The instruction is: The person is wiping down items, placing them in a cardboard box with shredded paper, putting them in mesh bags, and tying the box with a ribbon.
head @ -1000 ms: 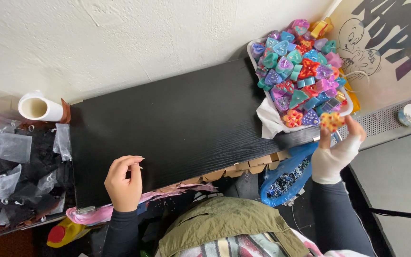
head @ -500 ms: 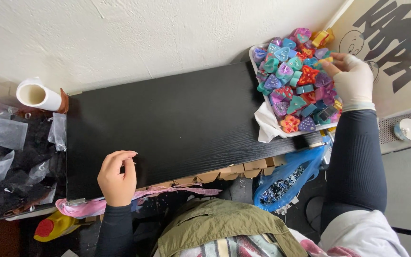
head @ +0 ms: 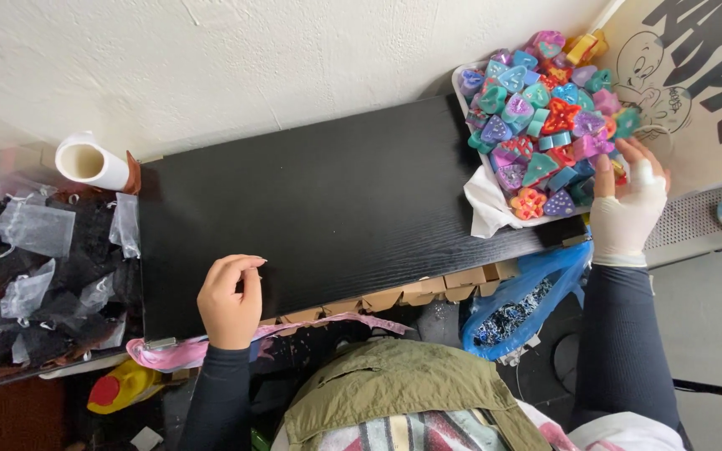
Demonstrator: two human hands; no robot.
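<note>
My right hand (head: pixel 626 213) slid down the tray (head: pixel 467 83) edge, gloved fingers touching soaps (head: pixel 545 117) (none grabbed); left hand (head: pixel 229 301) stays loosely curled, empty.

A black wood-grain bench (head: pixel 353 209) stands against a white wall, most of its top bare between the two hands. The bare left hand (head: pixel 229 301) rests on the near edge of the bench, fingers curled. At the far end, just beside the gloved right hand (head: pixel 627 209), a white tray (head: pixel 465 82) sits on a white cloth (head: pixel 488 209) and is heaped with colourful heart- and flower-shaped pieces (head: pixel 545 117); the hand's fingers touch the edge of the pile. Beyond the left hand, a white paper roll (head: pixel 89 163) lies at the bench's other end.
</note>
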